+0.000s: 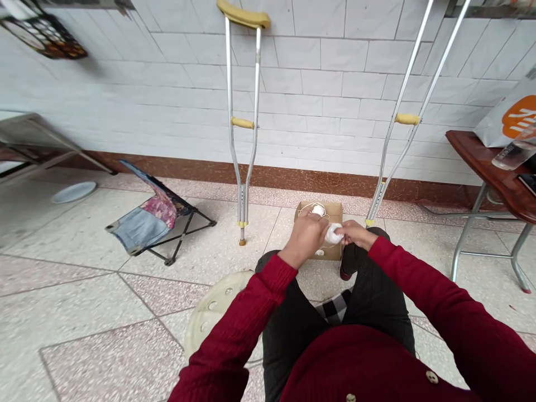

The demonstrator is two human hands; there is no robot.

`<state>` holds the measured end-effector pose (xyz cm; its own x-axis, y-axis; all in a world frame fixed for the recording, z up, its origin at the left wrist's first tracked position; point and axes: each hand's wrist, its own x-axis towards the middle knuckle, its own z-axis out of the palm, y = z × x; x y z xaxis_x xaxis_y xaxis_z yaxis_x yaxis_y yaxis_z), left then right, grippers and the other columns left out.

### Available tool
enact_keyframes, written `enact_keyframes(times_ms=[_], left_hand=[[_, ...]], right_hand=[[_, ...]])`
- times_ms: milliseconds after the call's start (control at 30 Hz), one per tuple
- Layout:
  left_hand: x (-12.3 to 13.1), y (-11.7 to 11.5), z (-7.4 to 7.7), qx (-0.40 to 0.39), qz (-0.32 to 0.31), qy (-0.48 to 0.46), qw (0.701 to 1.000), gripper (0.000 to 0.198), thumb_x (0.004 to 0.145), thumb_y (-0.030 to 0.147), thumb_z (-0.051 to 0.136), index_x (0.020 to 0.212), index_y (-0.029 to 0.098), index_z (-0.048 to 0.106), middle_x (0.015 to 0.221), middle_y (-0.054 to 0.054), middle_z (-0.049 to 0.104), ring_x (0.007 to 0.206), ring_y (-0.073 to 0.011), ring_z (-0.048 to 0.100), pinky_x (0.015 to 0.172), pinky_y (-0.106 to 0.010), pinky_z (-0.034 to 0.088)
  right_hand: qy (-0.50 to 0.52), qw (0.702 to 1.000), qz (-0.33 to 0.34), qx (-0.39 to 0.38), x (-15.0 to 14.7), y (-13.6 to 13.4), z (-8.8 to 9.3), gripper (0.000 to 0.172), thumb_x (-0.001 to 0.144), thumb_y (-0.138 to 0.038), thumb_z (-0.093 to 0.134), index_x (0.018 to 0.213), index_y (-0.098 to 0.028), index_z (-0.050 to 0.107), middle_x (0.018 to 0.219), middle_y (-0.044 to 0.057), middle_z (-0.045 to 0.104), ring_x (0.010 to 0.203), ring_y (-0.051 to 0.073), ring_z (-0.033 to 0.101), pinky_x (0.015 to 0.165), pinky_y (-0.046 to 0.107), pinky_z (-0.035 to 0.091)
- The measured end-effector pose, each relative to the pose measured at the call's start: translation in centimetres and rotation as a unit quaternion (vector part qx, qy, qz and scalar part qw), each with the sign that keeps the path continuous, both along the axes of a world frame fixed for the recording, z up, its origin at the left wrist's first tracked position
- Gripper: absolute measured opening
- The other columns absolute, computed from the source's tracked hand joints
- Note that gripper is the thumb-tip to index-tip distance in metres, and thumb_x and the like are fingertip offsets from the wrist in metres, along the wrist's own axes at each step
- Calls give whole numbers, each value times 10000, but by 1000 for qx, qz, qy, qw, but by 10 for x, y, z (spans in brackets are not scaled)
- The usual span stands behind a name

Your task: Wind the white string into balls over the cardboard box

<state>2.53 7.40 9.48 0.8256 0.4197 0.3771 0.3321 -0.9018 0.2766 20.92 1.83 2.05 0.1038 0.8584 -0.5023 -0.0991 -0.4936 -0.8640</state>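
My fingers are pinched together on a white string ball, with my left hand and right hand both on it, right over a cardboard box. Another string ball sits on that box, and an aluminium crutch stands just beside it.

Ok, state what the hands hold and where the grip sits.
A small white ball of string, gripped at opposite sides by the left hand and the right hand.
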Motion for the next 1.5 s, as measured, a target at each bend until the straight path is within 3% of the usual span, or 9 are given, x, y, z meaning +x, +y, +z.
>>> enact_keyframes(times_ms=[233, 433, 600, 767, 867, 967, 1167, 1367, 1500], left_hand=[[-26, -49, -63, -135, 49, 13, 990, 322, 958, 265, 403, 738, 181, 624, 695, -31, 642, 723, -171, 596, 728, -278, 440], [-40, -34, -106, -182, 91, 37, 978, 250, 899, 226, 484, 740, 175, 671, 767, -64, 683, 772, -191, 622, 730, -277, 441], [-32, 5, -86, -114, 61, 35, 991, 261, 901, 176, 450, 794, 190, 688, 768, -58, 690, 766, -187, 612, 813, -310, 432], [-18, 17, -33, 6, 55, 36, 998, 259, 904, 202, 450, 770, 175, 670, 744, -52, 671, 745, -191, 599, 930, -371, 393], [-15, 0, -19, 37, 42, 46, 997, 259, 900, 201, 444, 755, 160, 655, 727, -59, 660, 725, -193, 588, 923, -378, 397], [-21, -22, -29, -32, 59, 25, 997, 304, 926, 238, 419, 735, 158, 641, 713, -60, 651, 719, -190, 587, 817, -332, 430], [-33, -42, -68, -338, 37, -67, 938, 383, 957, 359, 383, 772, 170, 661, 725, -7, 665, 694, -153, 604, 677, -237, 435], [-32, -37, -87, -393, -12, -82, 916, 397, 945, 409, 415, 772, 168, 679, 835, -24, 694, 816, -166, 616, 793, -258, 438], [-34, -49, -73, -454, -67, -63, 886, 437, 935, 450, 431, 709, 157, 663, 758, -40, 688, 749, -161, 618, 778, -271, 448]], right_hand=[[149, 986, -10, 77, 7, 13, 36, 219, 571, -131, 689, 780, -143, 625, 613, -5, 633, 475, 70, 528, 407, 146, 393], [209, 967, 141, 36, -28, -34, 33, 295, 540, -122, 657, 833, -137, 628, 589, -29, 605, 427, 66, 504, 357, 142, 335], [102, 964, 235, -72, -32, -58, 3, 198, 542, -133, 655, 734, -131, 606, 506, -35, 585, 367, 75, 490, 333, 152, 364], [12, 991, 118, -55, -19, -27, -18, 159, 583, -157, 689, 708, -141, 592, 462, -21, 587, 336, 79, 482, 313, 154, 369], [-1, 1000, -1, -6, -10, 4, -10, 131, 626, -161, 688, 708, -141, 588, 455, -13, 585, 333, 75, 477, 310, 148, 352], [28, 996, -69, 52, -4, 23, 9, 182, 636, -165, 694, 789, -154, 595, 524, -15, 621, 367, 67, 490, 336, 144, 362], [80, 981, -39, 171, -17, 10, 34, 329, 570, -182, 761, 880, -163, 655, 718, -2, 667, 496, 84, 556, 407, 170, 404], [146, 977, -41, 150, -27, -9, 35, 266, 570, -193, 743, 823, -157, 668, 665, -7, 636, 515, 83, 530, 425, 174, 363], [142, 971, -119, 153, -15, -4, 32, 254, 551, -198, 741, 784, -164, 647, 651, -12, 629, 511, 80, 514, 421, 176, 352]])
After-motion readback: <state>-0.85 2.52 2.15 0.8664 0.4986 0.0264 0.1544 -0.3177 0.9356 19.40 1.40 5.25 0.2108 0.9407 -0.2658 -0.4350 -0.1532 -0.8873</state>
